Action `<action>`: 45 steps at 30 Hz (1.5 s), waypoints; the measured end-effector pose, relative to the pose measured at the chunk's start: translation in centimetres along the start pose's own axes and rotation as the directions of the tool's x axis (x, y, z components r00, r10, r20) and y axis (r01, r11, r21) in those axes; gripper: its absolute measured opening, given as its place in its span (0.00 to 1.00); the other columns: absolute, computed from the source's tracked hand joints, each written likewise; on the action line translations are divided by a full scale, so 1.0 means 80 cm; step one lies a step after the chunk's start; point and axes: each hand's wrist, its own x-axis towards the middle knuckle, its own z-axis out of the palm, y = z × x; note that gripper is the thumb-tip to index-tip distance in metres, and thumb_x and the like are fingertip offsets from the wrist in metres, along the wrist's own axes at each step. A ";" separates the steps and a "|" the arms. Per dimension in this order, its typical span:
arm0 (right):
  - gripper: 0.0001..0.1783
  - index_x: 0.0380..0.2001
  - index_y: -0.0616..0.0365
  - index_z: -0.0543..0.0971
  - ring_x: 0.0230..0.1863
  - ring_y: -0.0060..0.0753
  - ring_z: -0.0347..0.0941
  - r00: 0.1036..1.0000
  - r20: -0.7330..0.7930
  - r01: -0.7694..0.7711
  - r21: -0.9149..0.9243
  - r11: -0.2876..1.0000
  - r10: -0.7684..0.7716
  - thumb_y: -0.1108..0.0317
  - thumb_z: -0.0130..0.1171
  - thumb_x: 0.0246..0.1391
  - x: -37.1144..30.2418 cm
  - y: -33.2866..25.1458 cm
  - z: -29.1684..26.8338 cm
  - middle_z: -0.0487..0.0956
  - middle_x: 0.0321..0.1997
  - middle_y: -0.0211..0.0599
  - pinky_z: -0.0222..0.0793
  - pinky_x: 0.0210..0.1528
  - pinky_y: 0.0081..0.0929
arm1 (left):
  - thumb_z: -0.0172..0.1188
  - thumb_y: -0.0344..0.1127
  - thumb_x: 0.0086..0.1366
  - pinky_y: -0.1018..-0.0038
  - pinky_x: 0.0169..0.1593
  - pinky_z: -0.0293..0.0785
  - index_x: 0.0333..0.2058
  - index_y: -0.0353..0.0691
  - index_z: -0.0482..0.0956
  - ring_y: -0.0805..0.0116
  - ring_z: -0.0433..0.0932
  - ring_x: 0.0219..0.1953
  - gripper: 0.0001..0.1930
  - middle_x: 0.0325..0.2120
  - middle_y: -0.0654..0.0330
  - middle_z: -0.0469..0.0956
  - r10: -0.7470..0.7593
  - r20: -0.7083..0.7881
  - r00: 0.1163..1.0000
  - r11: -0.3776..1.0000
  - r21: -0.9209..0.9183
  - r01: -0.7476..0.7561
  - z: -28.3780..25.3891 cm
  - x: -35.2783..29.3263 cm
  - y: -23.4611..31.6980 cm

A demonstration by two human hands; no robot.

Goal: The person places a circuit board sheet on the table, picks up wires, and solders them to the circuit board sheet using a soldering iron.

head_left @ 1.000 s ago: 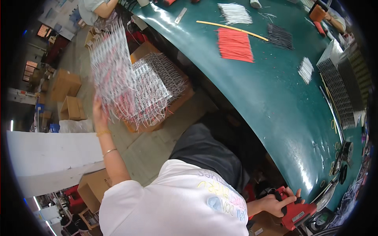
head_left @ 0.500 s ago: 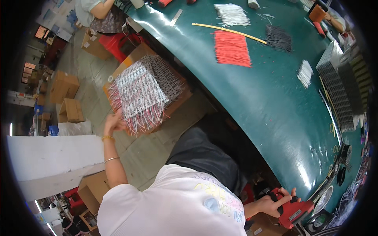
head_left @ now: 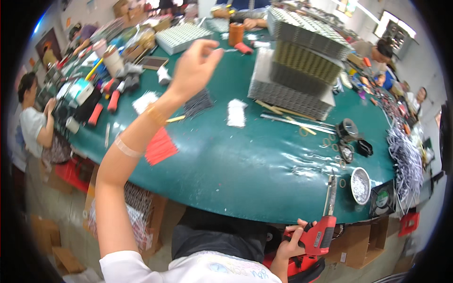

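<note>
My left hand (head_left: 196, 70) is raised over the green table (head_left: 226, 174), empty, with its loosely bent fingers apart. It hovers above the bundles of black wires (head_left: 198, 104) and white wires (head_left: 145, 101); red wires (head_left: 161, 147) lie beside my forearm. At the table's front edge, my right hand (head_left: 291, 245) grips a red soldering gun (head_left: 322, 239) by its handle. Its long tip points away over the tabletop. Beyond stands a tall stack of grey and yellowish grid-like parts (head_left: 292, 94). Another white wire bundle (head_left: 236, 113) lies left of the stack.
A metal bowl (head_left: 360, 185) of silvery bits and a black fan (head_left: 383, 198) sit at right, near rolls of wire (head_left: 347, 129). Below the table's left edge, a carton (head_left: 158, 221) holds wired parts. Several people work around the table. Tools crowd its far left.
The view has swung right and up. My left hand has left the wired pile in the carton and risen over the table. My right hand still holds the soldering gun, now pointing away.
</note>
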 end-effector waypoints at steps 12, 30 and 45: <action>0.25 0.57 0.71 0.58 0.20 0.25 0.70 0.996 -0.078 0.035 -0.087 0.996 -0.042 0.77 0.48 0.57 -0.006 0.026 -0.021 0.76 0.37 0.47 0.67 0.26 0.19 | 0.56 0.46 0.53 0.72 0.38 0.72 0.22 0.34 0.81 0.65 0.79 0.27 0.18 0.21 0.55 0.80 -0.131 -0.061 0.990 0.977 0.163 0.139 0.160 0.197 0.025; 0.25 0.57 0.72 0.58 0.19 0.23 0.69 0.987 -0.099 0.117 -0.120 0.986 -0.129 0.77 0.48 0.57 -0.003 0.007 -0.027 0.76 0.37 0.46 0.64 0.26 0.17 | 0.55 0.33 0.57 0.59 0.37 0.72 0.36 0.44 0.74 0.53 0.76 0.34 0.07 0.26 0.53 0.78 0.452 -0.120 0.884 0.710 0.648 -0.275 0.106 0.140 0.019; 0.23 0.54 0.72 0.62 0.17 0.18 0.65 0.937 -0.264 0.191 -0.166 0.968 -0.230 0.76 0.53 0.57 0.026 -0.001 -0.039 0.78 0.37 0.46 0.54 0.20 0.15 | 0.61 0.26 0.59 0.79 0.31 0.74 0.34 0.35 0.77 0.70 0.80 0.27 0.05 0.28 0.60 0.81 0.598 -0.334 0.728 0.751 0.552 -0.363 -0.091 -0.145 0.087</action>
